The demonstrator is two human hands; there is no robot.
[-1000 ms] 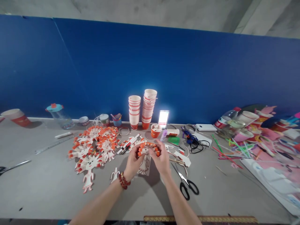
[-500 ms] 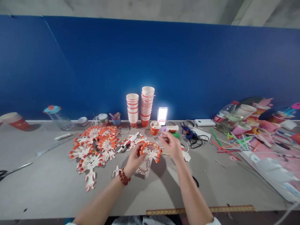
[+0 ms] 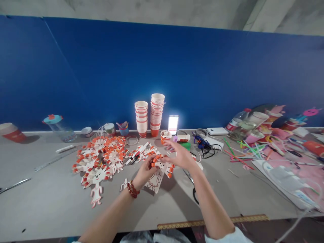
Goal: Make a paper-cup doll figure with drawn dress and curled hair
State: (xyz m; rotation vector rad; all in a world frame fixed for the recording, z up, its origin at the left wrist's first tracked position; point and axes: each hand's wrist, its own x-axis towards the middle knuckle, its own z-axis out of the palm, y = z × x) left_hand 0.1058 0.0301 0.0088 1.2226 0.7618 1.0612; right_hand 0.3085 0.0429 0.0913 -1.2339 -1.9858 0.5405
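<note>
My left hand point(image 3: 143, 172), with a red beaded bracelet at the wrist, pinches a paper-cup cutout figure point(image 3: 162, 165) by its left side. It has a small drawn face and a fringe of curled orange strips. Below hangs a pale card point(image 3: 155, 182) with a body outline drawn in dark red; whether it is joined to the head is unclear. My right hand point(image 3: 184, 158) is over the figure's upper right, fingers apart and thumb close to the curls, partly covering them. Finished-looking cutout figures point(image 3: 97, 175) lie heaped to the left.
Two stacks of paper cups point(image 3: 156, 114) stand at the back beside a small cup of scraps point(image 3: 165, 136) and a bright phone point(image 3: 173, 124). Scissors point(image 3: 194, 194) lie under my right forearm. A glue gun point(image 3: 204, 141) and a power strip point(image 3: 283, 182) are to the right.
My right hand has come down and left, closer to the figure's curled strips, and now covers part of them. My left hand keeps its hold. The view has shifted slightly right.
</note>
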